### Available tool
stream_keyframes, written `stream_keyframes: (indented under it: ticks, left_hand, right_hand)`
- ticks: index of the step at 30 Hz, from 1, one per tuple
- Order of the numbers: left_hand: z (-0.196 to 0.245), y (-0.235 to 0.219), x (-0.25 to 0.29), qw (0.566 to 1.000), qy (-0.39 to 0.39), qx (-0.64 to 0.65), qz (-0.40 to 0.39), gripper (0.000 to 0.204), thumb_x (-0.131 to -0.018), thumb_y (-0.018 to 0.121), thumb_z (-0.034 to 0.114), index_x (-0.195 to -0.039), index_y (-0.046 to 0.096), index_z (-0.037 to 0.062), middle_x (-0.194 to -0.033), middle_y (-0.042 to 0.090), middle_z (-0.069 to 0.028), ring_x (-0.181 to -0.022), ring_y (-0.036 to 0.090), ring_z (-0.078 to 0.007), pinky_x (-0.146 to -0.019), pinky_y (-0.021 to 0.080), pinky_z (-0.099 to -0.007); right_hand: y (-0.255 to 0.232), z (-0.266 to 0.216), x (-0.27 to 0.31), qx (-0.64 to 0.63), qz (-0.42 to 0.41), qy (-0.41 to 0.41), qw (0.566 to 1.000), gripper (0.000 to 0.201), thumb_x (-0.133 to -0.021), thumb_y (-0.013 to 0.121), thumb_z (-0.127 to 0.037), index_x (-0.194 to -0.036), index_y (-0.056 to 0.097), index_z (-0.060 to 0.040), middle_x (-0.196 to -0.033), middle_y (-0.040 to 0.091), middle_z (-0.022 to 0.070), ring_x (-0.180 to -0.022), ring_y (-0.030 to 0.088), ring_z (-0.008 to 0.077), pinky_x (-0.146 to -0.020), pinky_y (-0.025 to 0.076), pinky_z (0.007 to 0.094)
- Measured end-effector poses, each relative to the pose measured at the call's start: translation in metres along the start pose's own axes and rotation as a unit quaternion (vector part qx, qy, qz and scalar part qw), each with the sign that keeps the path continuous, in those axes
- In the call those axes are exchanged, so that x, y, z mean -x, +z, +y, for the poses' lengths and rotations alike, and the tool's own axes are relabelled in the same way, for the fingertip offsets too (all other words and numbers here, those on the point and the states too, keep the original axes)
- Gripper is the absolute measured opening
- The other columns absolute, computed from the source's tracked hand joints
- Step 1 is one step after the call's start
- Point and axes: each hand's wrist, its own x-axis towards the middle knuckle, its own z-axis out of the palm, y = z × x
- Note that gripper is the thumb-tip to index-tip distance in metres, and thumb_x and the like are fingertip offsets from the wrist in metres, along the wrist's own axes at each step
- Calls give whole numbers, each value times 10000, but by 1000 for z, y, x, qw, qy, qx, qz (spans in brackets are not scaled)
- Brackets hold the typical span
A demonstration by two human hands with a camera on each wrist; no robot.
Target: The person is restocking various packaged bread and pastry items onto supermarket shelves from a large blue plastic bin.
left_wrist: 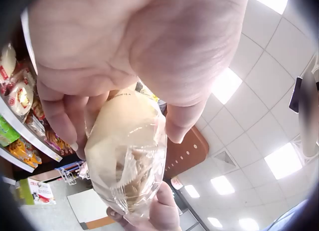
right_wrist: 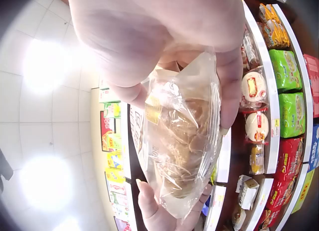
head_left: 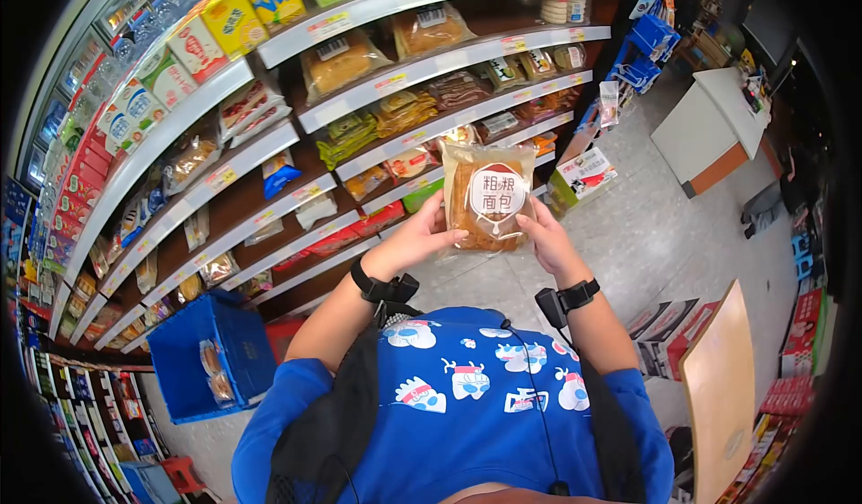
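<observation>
Holding bagged bread (head_left: pixel 489 203) up ahead of torso, label facing wearer, near stocked shelves (head_left: pixel 424 72); pinched at opposite sides by left hand (head_left: pixel 418 239) and right hand (head_left: pixel 551 242). Probably inspecting. For next move, keep pressure light; likely crushable.

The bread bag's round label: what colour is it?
This label is mostly white with dark characters. Best view: head.

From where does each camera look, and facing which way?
Head: on the head, facing forward and down at the bread bag; left hand, right hand, blue shirt show.
Left wrist: on that wrist, facing the bag; left hand nearest, right beyond.
Right wrist: likewise; right hand nearest, left beyond.
Shared by wrist views: bag, ceiling lights.
</observation>
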Motion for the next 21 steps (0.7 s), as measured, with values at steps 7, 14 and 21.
stream_keyframes:
  ticks: [7,14,21]
  left_hand:
    - [-14,53,-69,997,45,10,54,798,-879,657,123,-1484,141,45,-1405,415,-108,-1275,420,-194,-1049,345,-336]
    - [-1,91,-132,990,92,-4,106,701,-903,621,88,-1463,201,53,-1350,461,-88,-1195,477,-150,-984,403,-310]
    - [3,78,-182,984,91,-56,145,698,-913,597,67,-1474,182,58,-1360,438,-71,-1169,481,-146,-925,445,-299]
  right_hand:
    - [-83,-42,-8,-3,-47,6,999,569,-939,542,-117,-1439,294,-8,-1404,427,76,-1282,395,147,-1065,305,302]
    - [-141,-77,-32,2,-50,-18,999,565,-942,535,-111,-1439,288,1,-1406,422,79,-1283,394,145,-1067,305,298]
    - [-168,-95,-79,14,-63,-43,997,548,-947,523,-100,-1434,294,5,-1384,443,81,-1270,407,141,-1059,319,299]
